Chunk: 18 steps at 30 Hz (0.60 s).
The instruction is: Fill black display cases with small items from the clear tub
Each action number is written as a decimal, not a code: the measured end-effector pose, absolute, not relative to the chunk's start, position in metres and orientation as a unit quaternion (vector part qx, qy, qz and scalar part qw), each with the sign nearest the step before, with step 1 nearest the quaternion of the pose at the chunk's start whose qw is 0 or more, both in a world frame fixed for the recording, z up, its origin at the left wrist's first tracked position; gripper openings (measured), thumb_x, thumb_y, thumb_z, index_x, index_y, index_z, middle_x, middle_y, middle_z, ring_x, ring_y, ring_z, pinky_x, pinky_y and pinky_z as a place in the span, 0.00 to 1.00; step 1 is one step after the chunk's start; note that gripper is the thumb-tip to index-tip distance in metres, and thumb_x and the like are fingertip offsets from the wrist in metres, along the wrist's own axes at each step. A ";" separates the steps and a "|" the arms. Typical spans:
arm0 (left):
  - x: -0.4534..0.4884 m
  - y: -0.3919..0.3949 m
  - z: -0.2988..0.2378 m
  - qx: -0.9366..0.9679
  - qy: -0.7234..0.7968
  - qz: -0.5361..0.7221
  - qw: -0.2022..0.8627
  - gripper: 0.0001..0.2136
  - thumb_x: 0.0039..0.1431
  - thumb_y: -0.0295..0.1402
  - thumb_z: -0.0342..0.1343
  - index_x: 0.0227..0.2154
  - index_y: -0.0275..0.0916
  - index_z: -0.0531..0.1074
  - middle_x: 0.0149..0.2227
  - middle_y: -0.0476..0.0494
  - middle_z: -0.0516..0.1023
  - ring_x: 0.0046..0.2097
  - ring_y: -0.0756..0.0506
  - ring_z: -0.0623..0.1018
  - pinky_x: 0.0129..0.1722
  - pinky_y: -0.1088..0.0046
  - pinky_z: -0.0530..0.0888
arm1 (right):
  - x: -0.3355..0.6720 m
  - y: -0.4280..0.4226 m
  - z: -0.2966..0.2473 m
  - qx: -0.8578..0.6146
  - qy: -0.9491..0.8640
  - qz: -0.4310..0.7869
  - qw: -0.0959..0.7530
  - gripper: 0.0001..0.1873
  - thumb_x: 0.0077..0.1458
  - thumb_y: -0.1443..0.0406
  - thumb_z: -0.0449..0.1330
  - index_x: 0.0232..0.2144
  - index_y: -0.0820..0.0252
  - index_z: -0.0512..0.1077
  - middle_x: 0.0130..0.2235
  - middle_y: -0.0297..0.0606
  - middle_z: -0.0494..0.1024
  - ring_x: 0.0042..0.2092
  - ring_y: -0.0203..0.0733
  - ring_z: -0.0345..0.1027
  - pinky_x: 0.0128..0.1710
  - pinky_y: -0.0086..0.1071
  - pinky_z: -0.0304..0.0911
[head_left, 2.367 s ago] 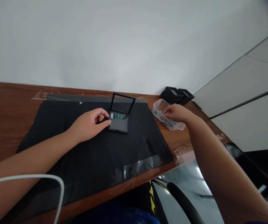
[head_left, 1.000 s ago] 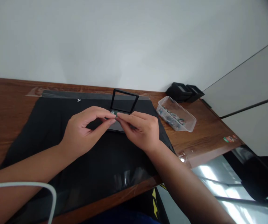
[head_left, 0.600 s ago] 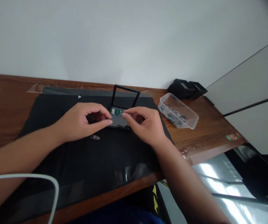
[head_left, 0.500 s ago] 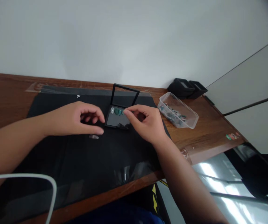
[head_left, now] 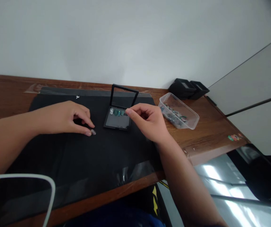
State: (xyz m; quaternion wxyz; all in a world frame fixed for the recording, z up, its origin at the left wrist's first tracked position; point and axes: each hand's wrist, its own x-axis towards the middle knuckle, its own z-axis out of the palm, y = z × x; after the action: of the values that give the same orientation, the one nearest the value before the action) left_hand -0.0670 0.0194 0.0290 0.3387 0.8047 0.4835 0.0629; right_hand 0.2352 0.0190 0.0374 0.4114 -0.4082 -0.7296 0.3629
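Note:
A small black hinged case lies on the black mat with its framed see-through lid raised. Along the back of its tray runs a row of press-on nails, one silvery and the others green. My right hand is at the case's right side, thumb and forefinger pinched by the end of the row; whatever is between them is hidden. To the left of the case, my left hand has its thumb and forefinger closed on a greyish, shiny press-on nail down at the mat.
A clear plastic tub of many small nail pieces stands at the right, with black boxes behind it. A white scrap lies at the mat's back. A white cable curves across the lower left.
My left hand has drawn back leftward from the case and closed its fingertips on the nail that lay on the mat. My right hand stays pinched beside the row.

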 end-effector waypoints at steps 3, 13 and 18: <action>-0.073 0.020 0.028 0.792 0.491 0.060 0.357 0.12 0.56 0.46 0.68 0.40 0.48 0.87 0.36 0.49 0.83 0.38 0.46 0.79 0.36 0.74 0.71 | 0.236 0.020 0.038 -0.405 -0.723 0.384 0.407 0.18 0.60 0.53 0.67 0.28 0.61 0.78 0.21 0.27 0.65 0.23 0.29 0.51 0.22 0.28 0.48; -0.066 0.017 0.016 0.839 0.428 0.126 0.312 0.06 0.54 0.41 0.69 0.33 0.50 0.87 0.21 0.59 0.77 0.22 0.55 0.75 0.21 0.84 0.67 | 0.233 0.014 0.039 -0.366 -0.725 0.432 0.393 0.19 0.61 0.51 0.66 0.29 0.61 0.78 0.23 0.29 0.67 0.25 0.30 0.54 0.24 0.28 0.50; -0.062 0.013 0.018 0.845 0.446 0.124 0.267 0.06 0.56 0.40 0.66 0.35 0.49 0.87 0.17 0.60 0.71 0.19 0.57 0.71 0.19 0.86 0.64 | 0.232 0.012 0.038 -0.351 -0.738 0.442 0.371 0.18 0.60 0.53 0.67 0.30 0.63 0.79 0.24 0.30 0.69 0.26 0.30 0.55 0.25 0.28 0.51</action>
State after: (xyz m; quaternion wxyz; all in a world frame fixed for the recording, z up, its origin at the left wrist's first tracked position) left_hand -0.0617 0.0129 0.0179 0.2670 0.8453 0.4458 0.1241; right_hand 0.2321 0.0121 0.0382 0.3708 -0.3508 -0.7379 0.4416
